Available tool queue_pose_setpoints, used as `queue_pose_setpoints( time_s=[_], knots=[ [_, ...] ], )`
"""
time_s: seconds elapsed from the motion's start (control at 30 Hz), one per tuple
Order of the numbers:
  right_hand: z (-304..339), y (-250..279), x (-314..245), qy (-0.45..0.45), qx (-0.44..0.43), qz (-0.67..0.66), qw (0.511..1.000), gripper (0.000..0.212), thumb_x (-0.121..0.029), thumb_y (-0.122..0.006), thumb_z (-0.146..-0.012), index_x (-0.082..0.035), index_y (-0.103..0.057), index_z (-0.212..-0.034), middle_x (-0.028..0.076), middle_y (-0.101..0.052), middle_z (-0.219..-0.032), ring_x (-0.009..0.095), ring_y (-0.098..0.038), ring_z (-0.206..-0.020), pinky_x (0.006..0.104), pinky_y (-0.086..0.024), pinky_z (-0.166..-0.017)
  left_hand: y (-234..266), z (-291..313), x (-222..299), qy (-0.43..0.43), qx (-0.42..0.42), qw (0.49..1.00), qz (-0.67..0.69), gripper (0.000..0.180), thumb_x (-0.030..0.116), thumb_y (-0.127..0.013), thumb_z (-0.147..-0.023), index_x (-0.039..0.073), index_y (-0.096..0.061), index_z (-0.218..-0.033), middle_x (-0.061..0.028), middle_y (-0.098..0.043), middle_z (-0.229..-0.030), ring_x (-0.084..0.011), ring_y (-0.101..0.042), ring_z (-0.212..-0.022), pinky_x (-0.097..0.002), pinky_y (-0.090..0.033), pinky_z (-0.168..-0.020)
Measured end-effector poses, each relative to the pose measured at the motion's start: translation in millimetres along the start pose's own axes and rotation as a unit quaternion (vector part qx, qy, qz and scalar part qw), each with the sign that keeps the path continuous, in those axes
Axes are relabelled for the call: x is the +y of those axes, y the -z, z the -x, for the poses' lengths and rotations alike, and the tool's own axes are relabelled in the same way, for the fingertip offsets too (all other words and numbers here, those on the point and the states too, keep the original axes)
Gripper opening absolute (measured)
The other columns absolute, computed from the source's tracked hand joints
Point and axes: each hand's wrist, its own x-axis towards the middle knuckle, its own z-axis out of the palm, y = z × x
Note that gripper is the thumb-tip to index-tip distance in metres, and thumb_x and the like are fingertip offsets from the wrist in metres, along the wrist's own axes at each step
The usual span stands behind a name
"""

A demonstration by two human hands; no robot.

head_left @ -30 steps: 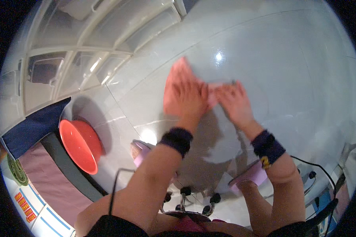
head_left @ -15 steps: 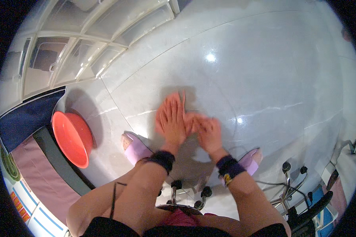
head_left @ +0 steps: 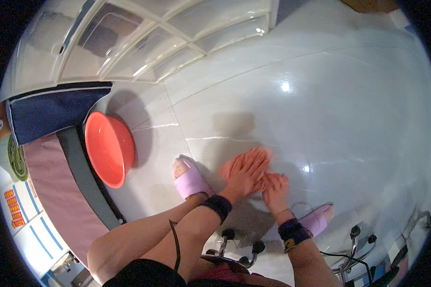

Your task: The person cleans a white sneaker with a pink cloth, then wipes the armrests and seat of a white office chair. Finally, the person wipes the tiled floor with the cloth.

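The person bends low and presses a peach cloth (head_left: 254,158) flat on the shiny white floor (head_left: 321,105). The left hand (head_left: 242,174) lies open on the cloth, fingers spread. The right hand (head_left: 273,189) lies open too, touching the left one. The cloth is in front of the purple slippers (head_left: 191,182), well right of the red bowl (head_left: 107,148). The floor looks wet, so I think a slipper or hand could slide.
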Motion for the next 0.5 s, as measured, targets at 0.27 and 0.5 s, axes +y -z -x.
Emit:
queue_pose_setpoints(
  time_s=[0.27,0.5],
  knots=[
    [-126,20,-33,0.005,0.007,0.000,1.000,0.056,-0.006,-0.060,-0.084,-0.009,-0.056,-0.139,0.010,-0.052,-0.144,0.032,-0.045,-0.135,0.0559,-0.030,-0.116,57,-116,-125,-0.101,0.141,0.985,-0.024,0.065,0.036,-0.059,-0.085,0.012,-0.053,-0.145,-0.0081,-0.048,-0.152,-0.0299,-0.036,-0.146,-0.0516,-0.021,-0.121],
    [-226,-47,-86,0.112,0.007,-0.021,0.993,0.057,-0.005,-0.054,-0.087,-0.008,-0.051,-0.144,0.009,-0.050,-0.148,0.028,-0.041,-0.141,0.0541,-0.027,-0.119,113,-93,-253,0.049,0.037,0.983,-0.174,0.086,0.038,-0.064,-0.087,0.014,-0.025,-0.161,-0.0103,-0.025,-0.166,-0.0310,-0.018,-0.154,-0.0522,-0.012,-0.123]
  ],
)
